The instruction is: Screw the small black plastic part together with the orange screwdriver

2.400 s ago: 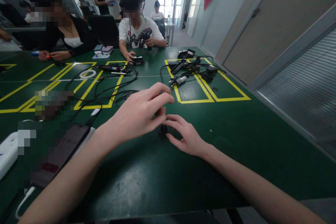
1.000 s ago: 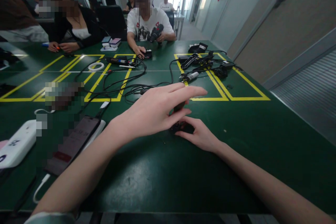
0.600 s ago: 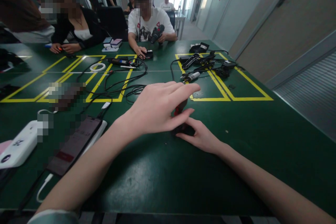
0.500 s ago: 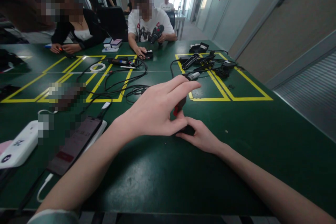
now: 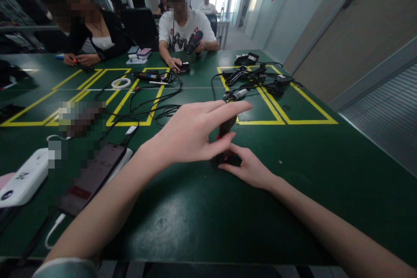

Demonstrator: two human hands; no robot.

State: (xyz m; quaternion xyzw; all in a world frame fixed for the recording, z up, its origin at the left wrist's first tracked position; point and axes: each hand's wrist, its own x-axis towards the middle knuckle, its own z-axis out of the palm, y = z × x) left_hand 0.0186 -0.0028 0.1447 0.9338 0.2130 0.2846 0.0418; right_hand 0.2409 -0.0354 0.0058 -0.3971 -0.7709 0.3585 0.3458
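Compared with the frame half a second earlier, the left hand (image 5: 192,137) has lowered its index finger slightly and the small dark piece with a red mark (image 5: 224,127) now stands more upright between finger and thumb; the right hand (image 5: 249,167) lies where it was.

Centre of the frame: the left hand reaches in from the lower left, index finger stretched out over the top of the dark piece, thumb pressed against its lower end, so that the piece is pinched in a narrow grip. Its form cannot be told further. Just below it, the right hand enters from the lower right and rests on the green table (image 5: 202,217), fingers curled loosely round a small black object (image 5: 224,159) that touches the tabletop; most of that object is hidden by both hands.

Upper centre: a tangle of black cables (image 5: 146,106) crosses squares of yellow tape (image 5: 280,115). Upper right of centre: a cluster of black tools and leads (image 5: 254,79) within one taped square. Left edge: a white device (image 5: 21,182) and, beside it, a dark phone (image 5: 94,178) with a white cord.

Top of the frame: a person in a white shirt (image 5: 182,30) holds a dark tool across the table; a person in black (image 5: 94,39) sits at the upper left.
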